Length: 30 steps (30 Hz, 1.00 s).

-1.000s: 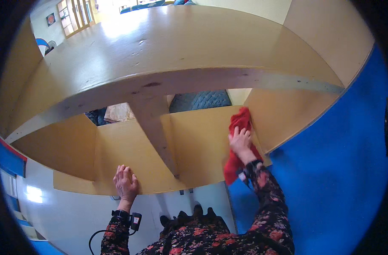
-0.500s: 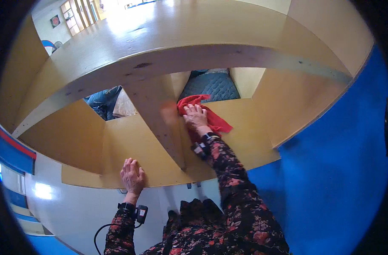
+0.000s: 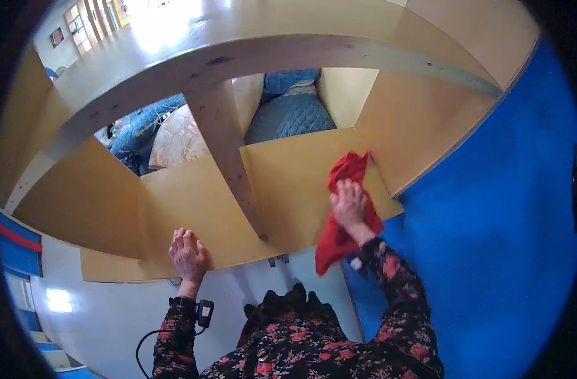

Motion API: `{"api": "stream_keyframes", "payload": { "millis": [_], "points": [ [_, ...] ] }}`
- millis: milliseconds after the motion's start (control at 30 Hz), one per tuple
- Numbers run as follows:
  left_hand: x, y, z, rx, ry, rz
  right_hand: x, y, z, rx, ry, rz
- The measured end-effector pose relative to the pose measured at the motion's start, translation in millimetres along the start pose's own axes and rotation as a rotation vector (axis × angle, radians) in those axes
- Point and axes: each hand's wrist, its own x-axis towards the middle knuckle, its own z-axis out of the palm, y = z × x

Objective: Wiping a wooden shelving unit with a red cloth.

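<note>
Head view shows us leaning over a yellow wooden shelf unit (image 3: 288, 183), our right hand (image 3: 350, 205) pressing a red cloth (image 3: 339, 221) onto the floor board of the right-hand compartment, close to its front edge and near the side wall. The fingers of that hand are curled together over the cloth, pinning its upper part to the wood, while the lower part hangs loose off the shelf edge toward our floral sleeve (image 3: 402, 297). Our left hand (image 3: 187, 252) lies flat on the front edge of the left-hand compartment, fingers together and extended, gripping nothing, simply bearing on the board. As we judge it, the main risk is the dangling half of the cloth: if our grip slackens, its weight could drag it off the edge and out of our hand. Leaning on the left palm so close to the rim could also let that hand slip off. Counting what we can see: one red cloth, two hands, one upright divider (image 3: 228, 151) between two lower compartments, and behind them blue quilted bedding (image 3: 291, 114) with one pale cushion (image 3: 178, 136). A blue wall (image 3: 491, 208) runs along the right.
</note>
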Motion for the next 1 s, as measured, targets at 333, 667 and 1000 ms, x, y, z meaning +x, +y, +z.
{"api": "stream_keyframes", "payload": {
  "millis": [333,667,1000],
  "points": [
    [-2,-9,8,0.010,0.011,0.035,46,-101,9,0.256,-0.100,-0.470],
    [1,-2,3,0.017,0.006,-0.001,-32,27,-7,0.014,0.011,-0.044],
    [2,-4,2,-0.021,0.036,0.003,90,-144,43,0.204,-0.147,-0.581]
  ]
}}
